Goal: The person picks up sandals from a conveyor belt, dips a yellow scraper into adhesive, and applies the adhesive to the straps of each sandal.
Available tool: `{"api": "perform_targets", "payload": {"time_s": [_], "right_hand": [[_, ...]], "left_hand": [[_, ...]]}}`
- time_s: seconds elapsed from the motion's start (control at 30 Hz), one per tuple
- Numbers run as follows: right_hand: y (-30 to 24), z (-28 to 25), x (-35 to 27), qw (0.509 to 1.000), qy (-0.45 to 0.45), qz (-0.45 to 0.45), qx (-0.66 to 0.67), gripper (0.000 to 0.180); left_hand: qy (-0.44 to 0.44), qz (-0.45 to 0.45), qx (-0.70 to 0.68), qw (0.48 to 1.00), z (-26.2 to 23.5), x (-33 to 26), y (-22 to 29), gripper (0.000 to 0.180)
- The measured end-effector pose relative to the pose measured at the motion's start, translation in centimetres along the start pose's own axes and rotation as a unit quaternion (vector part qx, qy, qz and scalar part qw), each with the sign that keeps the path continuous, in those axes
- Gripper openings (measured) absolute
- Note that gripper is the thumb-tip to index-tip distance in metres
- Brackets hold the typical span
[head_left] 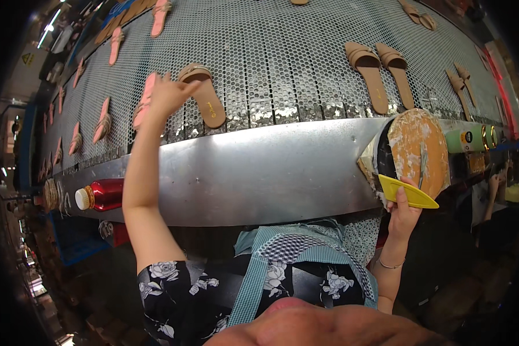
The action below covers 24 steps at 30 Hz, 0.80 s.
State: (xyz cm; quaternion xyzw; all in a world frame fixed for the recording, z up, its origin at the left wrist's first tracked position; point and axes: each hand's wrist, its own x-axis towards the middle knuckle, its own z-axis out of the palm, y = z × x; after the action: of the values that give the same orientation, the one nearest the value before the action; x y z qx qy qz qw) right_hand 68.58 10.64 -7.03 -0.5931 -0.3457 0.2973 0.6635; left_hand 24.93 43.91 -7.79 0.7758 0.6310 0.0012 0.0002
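Observation:
My left hand (172,95) is stretched over the metal conveyor, fingers apart, between a pink sandal (146,99) and a tan slide sandal (208,104). Its fingertips are near the tan sandal's strap; whether they touch it I cannot tell. Part of the pink sandal is hidden behind the hand and forearm. In my right hand (405,216) is a yellow flat scraper (409,191), gripped between thumb and fingers at the near edge of a round orange pad (406,138) crusted with whitish residue.
The mesh conveyor (294,69) carries pink sandals on the left and a tan pair (370,78) on the right. Along its near side runs a metal ledge (259,173). A red bottle (106,195) with a white cap lies left, and a green bottle (460,140) lies right.

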Motion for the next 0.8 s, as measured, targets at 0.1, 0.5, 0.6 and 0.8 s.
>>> {"api": "perform_targets", "payload": {"time_s": [0.1, 0.5, 0.6, 0.8], "right_hand": [[-0.6, -0.2, 0.0, 0.999, -0.024, -0.010, -0.038, 0.024], [-0.6, -4.3, 0.1, 0.997, 0.006, -0.026, -0.074, 0.026], [-0.9, -4.1, -0.1, 0.992, 0.001, -0.050, -0.113, 0.024], [-1.0, -3.5, 0.2, 0.984, 0.007, -0.039, -0.173, 0.022]], "left_hand": [[0.062, -0.158, 0.055, 0.984, 5.2, 1.1, -1.0, 0.067], [0.437, 0.202, -0.124, 0.868, -1.2, -2.4, 9.5, 0.060], [0.375, 0.362, -0.225, 0.823, 0.4, -6.3, 13.5, 0.060], [0.150, 0.437, -0.207, 0.862, 6.6, -11.3, 15.9, 0.071]]}}
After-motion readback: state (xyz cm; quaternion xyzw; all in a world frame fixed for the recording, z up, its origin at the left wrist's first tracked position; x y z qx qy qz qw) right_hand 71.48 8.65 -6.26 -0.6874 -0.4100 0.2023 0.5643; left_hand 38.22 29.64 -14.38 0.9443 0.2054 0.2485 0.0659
